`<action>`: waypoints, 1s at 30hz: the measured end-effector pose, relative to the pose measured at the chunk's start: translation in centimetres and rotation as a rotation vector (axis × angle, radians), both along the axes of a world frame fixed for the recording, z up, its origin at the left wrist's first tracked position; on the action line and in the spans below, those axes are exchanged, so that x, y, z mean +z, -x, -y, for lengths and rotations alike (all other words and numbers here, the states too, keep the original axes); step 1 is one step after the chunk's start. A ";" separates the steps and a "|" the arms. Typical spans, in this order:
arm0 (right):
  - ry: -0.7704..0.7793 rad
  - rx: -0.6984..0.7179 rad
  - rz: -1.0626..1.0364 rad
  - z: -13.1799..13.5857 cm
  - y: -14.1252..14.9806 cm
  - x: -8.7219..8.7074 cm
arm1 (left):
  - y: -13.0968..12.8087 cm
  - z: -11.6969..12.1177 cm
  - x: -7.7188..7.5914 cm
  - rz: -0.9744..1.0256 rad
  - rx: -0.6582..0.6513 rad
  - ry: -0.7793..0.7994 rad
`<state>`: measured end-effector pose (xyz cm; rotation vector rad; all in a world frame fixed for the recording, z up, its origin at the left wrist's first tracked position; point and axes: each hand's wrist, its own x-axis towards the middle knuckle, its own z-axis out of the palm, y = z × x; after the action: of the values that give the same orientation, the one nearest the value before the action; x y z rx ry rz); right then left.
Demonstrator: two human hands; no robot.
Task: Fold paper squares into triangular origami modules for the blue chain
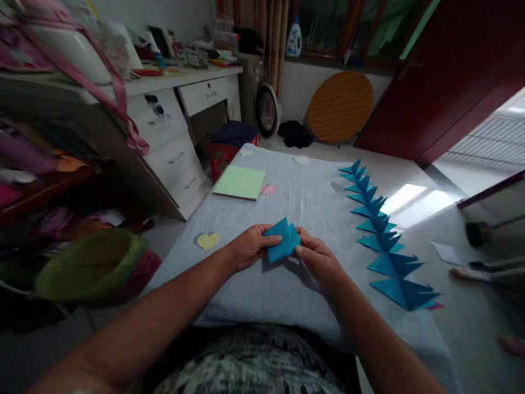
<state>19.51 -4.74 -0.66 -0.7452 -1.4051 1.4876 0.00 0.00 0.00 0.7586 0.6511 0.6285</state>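
Note:
A partly folded piece of blue origami paper (279, 249) is held just above the cloth-covered table, between both hands. My left hand (252, 246) pinches its left side, thumb on top and fingers underneath. On the other side, my right hand (318, 254) grips the right edge between thumb and fingers. Two pointed flaps stick up along the paper's top. To the right, several folded blue paper cranes (385, 262) stand in a row along the table. Beyond my left hand lies a stack of light green square paper (240, 182).
A pale grey-blue cloth (303, 202) with heart patches covers the table. At left stand a white drawer desk (168, 148) and a green basket (90, 262). A red stool (219, 153) is by the far left corner, and a round wooden board (340, 106) leans against the wall.

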 end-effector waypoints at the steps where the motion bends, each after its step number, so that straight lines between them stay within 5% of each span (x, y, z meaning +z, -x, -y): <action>1: 0.000 -0.001 0.001 0.0 0.0 0.0 | 0.0 0.0 0.1 0.003 -0.001 -0.001; 16: -0.090 -0.040 0.168 0.0 0.1 0.3 | 0.1 0.0 -0.2 -0.018 -0.001 -0.042; 25: 0.014 -0.063 0.124 0.1 0.5 0.2 | 0.1 0.1 -0.1 -0.037 -0.013 -0.050; 30: -0.121 -0.399 0.257 0.0 0.6 -0.4 | 0.2 0.1 -0.1 -0.023 0.060 -0.066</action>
<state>18.96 -4.75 -1.09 -1.0967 -1.4177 1.0160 -0.18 -0.11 -0.13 0.8109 0.6792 0.6993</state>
